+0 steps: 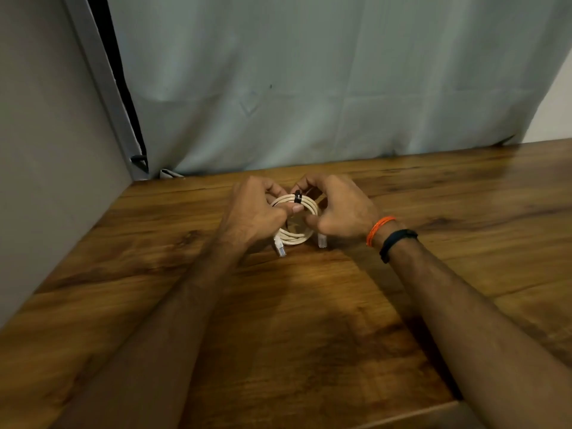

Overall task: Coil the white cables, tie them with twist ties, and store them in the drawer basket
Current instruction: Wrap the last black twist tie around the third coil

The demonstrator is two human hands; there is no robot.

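Note:
A white cable is wound into a small coil and held upright just above the wooden table. A black twist tie wraps the coil at its top. My left hand grips the coil's left side, thumb across the loops. My right hand holds the right side, with its fingertips at the twist tie. Two clear plug ends hang down, one at the lower left and one at the lower right. No drawer or basket is in view.
A pale grey-blue curtain hangs behind the table's far edge. A grey wall panel closes the left side. The table's near edge shows at the bottom right. An orange band and a black band sit on my right wrist.

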